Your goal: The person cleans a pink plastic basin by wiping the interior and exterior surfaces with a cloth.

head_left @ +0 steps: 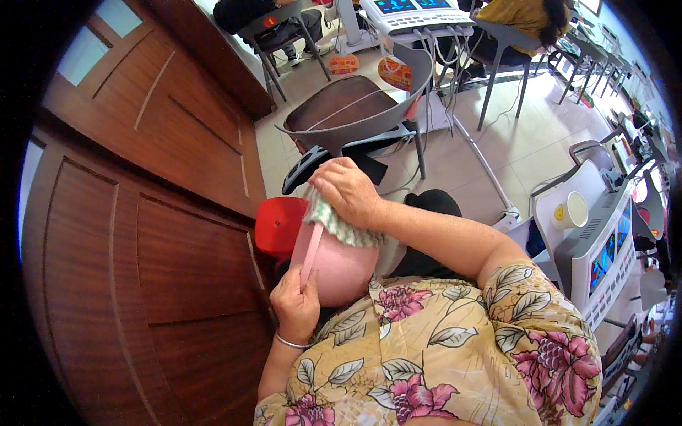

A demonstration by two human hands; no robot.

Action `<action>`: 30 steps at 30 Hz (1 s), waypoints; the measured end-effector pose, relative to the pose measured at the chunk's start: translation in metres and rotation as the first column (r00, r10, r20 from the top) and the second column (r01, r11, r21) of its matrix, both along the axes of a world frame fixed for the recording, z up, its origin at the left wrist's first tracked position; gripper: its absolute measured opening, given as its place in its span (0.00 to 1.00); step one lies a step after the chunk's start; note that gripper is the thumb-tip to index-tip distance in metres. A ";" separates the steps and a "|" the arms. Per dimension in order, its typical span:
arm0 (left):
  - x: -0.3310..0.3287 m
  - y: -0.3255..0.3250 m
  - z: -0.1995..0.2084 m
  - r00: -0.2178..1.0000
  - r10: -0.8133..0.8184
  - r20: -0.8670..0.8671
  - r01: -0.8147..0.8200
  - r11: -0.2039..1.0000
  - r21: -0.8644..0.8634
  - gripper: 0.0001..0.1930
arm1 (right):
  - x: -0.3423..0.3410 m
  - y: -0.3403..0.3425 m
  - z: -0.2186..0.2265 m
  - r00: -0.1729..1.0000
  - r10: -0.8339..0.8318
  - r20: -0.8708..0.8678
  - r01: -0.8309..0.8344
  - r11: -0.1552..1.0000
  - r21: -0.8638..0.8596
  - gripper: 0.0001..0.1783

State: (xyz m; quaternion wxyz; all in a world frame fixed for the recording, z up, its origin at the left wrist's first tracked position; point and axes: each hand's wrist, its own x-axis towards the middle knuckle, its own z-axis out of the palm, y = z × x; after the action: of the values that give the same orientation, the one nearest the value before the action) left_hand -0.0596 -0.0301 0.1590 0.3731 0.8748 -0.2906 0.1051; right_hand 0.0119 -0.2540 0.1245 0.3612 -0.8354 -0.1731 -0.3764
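A pink basin (347,273) is tilted on its side in front of my body, its rim toward the wooden door. My left hand (295,307) is closed on the lower part of that rim, thumb on the pink edge. A green-and-white cloth (347,231) lies over the far part of the basin. My right hand (346,193) presses the cloth against it, fingers bent over the rim. The basin's inside is hidden from view.
Brown wooden doors (206,291) stand close on the left, with a red stool (277,226) beside them. Ahead is a grey chair (348,110). On the right, a paper cup (570,211) sits by a white device with a screen (600,248). Cables and people are farther off.
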 end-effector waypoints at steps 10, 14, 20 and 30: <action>0.008 0.021 0.007 0.999 -0.024 -0.023 0.021 0.994 -0.108 0.05 | 0.043 -0.054 -0.048 0.778 0.480 -0.406 -0.047 0.688 0.724 0.28; 0.013 0.027 0.006 0.997 0.005 -0.073 -0.020 0.980 -0.197 0.07 | 0.028 -0.069 -0.048 0.602 0.520 -0.606 0.296 0.560 0.774 0.39; 0.028 0.032 -0.003 0.987 0.018 -0.163 -0.052 0.976 -0.210 0.08 | 0.018 -0.080 -0.062 0.692 0.291 -0.660 0.366 0.647 0.669 0.37; 0.026 0.011 0.040 0.933 -0.082 -0.350 0.065 0.996 -0.062 0.06 | -0.001 -0.057 0.010 0.923 -0.201 -0.329 0.230 0.972 0.050 0.30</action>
State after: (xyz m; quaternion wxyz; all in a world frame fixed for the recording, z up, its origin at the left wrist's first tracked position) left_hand -0.0339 -0.0190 0.1994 0.4443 0.8585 -0.2489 -0.0602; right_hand 0.0110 -0.3111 0.1347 0.3772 -0.8829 -0.0023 -0.2797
